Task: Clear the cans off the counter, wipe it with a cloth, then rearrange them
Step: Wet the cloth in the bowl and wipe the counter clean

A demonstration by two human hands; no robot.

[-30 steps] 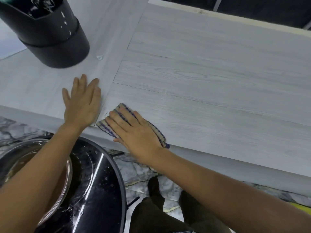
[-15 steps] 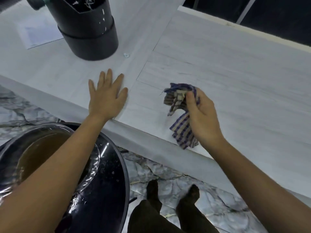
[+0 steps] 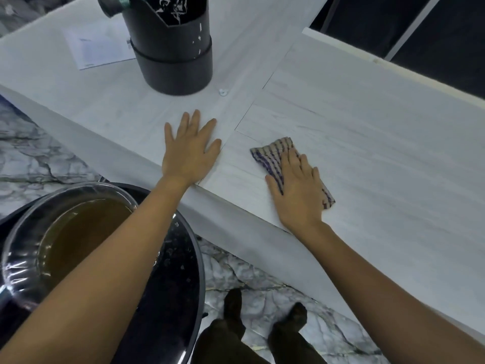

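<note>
Wipe step, mid-task. My right hand (image 3: 296, 190) lies flat with fingers straight, pressing the striped cloth (image 3: 273, 156) onto the counter (image 3: 367, 153); the cloth sits folded under the palm, its corners poking out past the fingertips and on the little-finger side. My left hand (image 3: 190, 151) is spread flat on the counter, just left of the cloth and not touching it, bracing near the front edge. No cans in view on the counter, so I judge clearing is done and rearranging not yet started.

Other stuff, placed from the cloth: black cylinder container (image 3: 173, 48) well beyond it and to the left, a paper sheet (image 3: 99, 46) further left of that, and a small bit (image 3: 222, 92) on the surface between container and cloth. A metal bowl (image 3: 65, 232) of brownish liquid sits below the counter edge, down-left of the cloth.

Next move: sweep the cloth right along the unwiped stretch, keeping the palm flat with steady pressure. Where the cans went, cannot tell.
</note>
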